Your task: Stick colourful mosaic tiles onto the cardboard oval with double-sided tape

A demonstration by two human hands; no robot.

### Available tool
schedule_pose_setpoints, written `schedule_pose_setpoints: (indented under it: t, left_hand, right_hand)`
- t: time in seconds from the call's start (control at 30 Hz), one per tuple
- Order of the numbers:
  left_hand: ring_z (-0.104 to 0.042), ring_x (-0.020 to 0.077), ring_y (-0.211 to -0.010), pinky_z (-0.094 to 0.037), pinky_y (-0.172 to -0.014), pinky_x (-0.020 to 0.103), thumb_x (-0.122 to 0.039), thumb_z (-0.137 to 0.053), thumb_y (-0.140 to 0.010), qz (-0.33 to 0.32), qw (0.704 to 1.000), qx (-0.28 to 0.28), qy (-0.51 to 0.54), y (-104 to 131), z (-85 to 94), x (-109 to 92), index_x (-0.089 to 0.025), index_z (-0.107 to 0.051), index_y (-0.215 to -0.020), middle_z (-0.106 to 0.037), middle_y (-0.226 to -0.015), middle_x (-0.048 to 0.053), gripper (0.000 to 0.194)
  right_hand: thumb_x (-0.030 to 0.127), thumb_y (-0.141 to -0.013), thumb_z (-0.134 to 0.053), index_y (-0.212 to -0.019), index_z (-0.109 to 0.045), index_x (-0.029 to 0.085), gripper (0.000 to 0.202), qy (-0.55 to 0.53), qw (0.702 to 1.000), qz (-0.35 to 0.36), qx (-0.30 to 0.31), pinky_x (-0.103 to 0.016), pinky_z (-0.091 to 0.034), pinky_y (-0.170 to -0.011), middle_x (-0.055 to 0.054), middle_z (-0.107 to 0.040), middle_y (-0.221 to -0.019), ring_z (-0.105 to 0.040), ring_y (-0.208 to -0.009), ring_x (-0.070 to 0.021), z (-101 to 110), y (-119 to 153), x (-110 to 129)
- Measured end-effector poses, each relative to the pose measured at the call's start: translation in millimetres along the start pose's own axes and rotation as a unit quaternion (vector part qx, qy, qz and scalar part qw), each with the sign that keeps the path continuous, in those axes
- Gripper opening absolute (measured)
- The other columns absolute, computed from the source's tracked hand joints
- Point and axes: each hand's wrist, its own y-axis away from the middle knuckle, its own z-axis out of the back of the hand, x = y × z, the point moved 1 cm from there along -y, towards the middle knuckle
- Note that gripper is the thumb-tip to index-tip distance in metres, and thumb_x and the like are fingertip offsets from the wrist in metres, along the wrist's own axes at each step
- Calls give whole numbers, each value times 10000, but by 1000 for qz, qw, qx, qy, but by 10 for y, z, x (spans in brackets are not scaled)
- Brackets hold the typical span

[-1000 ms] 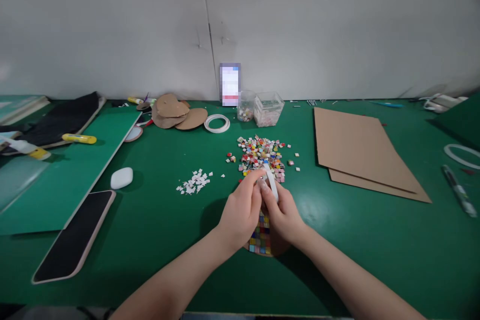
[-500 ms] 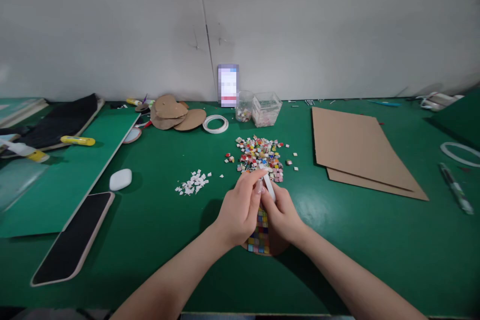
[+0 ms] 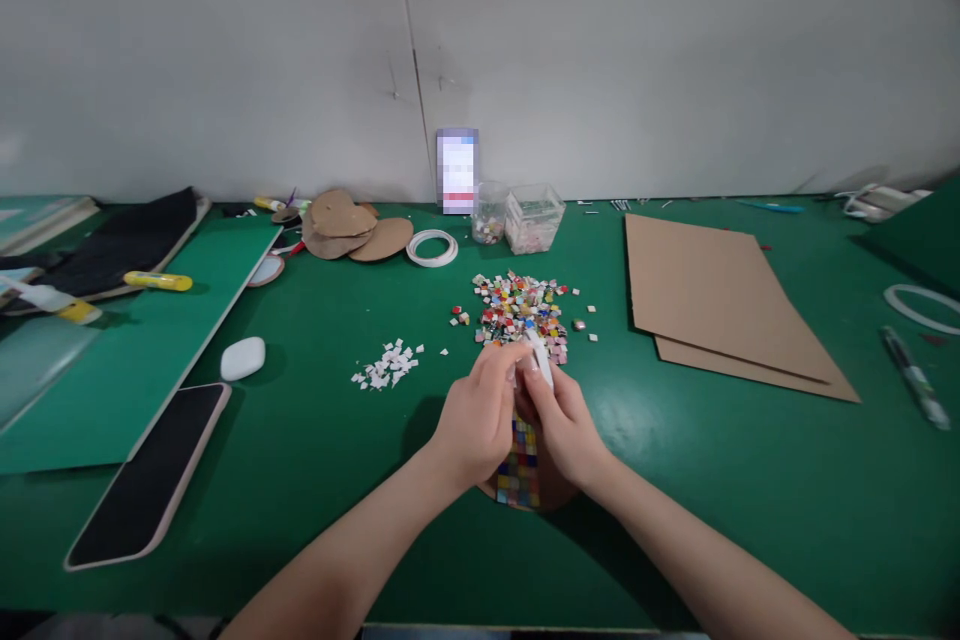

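Over a round brown board (image 3: 555, 488), my two hands meet at the fingertips. My right hand (image 3: 568, 425) is closed on a narrow white strip (image 3: 541, 362), which sticks out beyond the thumb. The fingers of my left hand (image 3: 472, 425) are pinched together against the strip's near side; whatever lies between them is hidden. Rows of coloured square mosaic tiles (image 3: 519, 478) cover part of the board, and the hands hide its upper part. Just beyond my fingers spreads a heap of loose mosaic tiles (image 3: 517, 305).
Small white paper scraps (image 3: 386, 365) lie left of my hands. Clear tubs (image 3: 534, 220), a tape roll (image 3: 432, 248) and cardboard discs (image 3: 382, 240) stand along the back. A phone (image 3: 150, 480) and white case (image 3: 243, 358) lie left, cardboard sheets (image 3: 705, 290) right.
The white strip has tilted and shifted slightly between my fingers, and my right thumb has moved up along it. My left hand stays nearly in place. The tiles and scraps look unchanged.
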Motion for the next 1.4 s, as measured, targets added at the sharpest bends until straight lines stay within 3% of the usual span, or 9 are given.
schedule_pose_setpoints:
  t: [0.2,0.43,0.53,0.63,0.77,1.4]
  left_hand:
    - [-548,174,-1026,-476,-833,291,-165,-305,-909,36,999,-15,31,11,11,7,-231,-346,-1233,-527,-1177,70,333]
    - [-592,168,-919,-495,-762,307,-175,-300,-918,88,994,-1,69,-29,44,-3,-242,-372,-1196,-572,-1076,59,295]
    - [-603,161,-837,-499,-734,306,-171,-323,-911,98,992,3,77,-39,48,-25,-229,-374,-1187,-593,-956,50,287]
    - [-597,164,-871,-492,-752,303,-166,-326,-908,95,994,-3,61,-37,46,-46,-226,-387,-1174,-590,-995,54,279]
    - [-577,165,-948,-479,-801,294,-166,-320,-909,81,996,2,41,-39,54,-63,-224,-412,-1151,-574,-1103,53,266]
    - [-594,164,-843,-466,-697,281,-162,-316,-902,108,992,32,54,-54,103,-4,-234,-406,-1118,-593,-984,41,245]
  right_hand:
    - [312,-901,-406,-783,-485,195,184,106,992,54,41,-231,-378,-531,8,-542,-658,-497,-569,-123,24,-25,33]
    - [334,-911,-366,-816,-457,202,187,198,978,43,53,-239,-348,-496,1,-532,-633,-479,-524,-133,42,-14,3]
    - [361,-913,-355,-809,-471,204,221,202,978,34,31,-238,-352,-500,2,-537,-626,-472,-513,-129,56,-11,-23]
    - [380,-909,-360,-784,-481,204,247,198,980,25,23,-237,-354,-506,4,-537,-620,-465,-514,-126,65,-18,-36]
    - [398,-904,-363,-729,-479,194,293,182,983,8,32,-229,-342,-489,10,-522,-596,-442,-502,-116,70,-36,-43]
    - [397,-886,-404,-663,-473,184,316,174,981,40,79,-230,-298,-474,36,-432,-551,-368,-492,-99,87,-101,37]
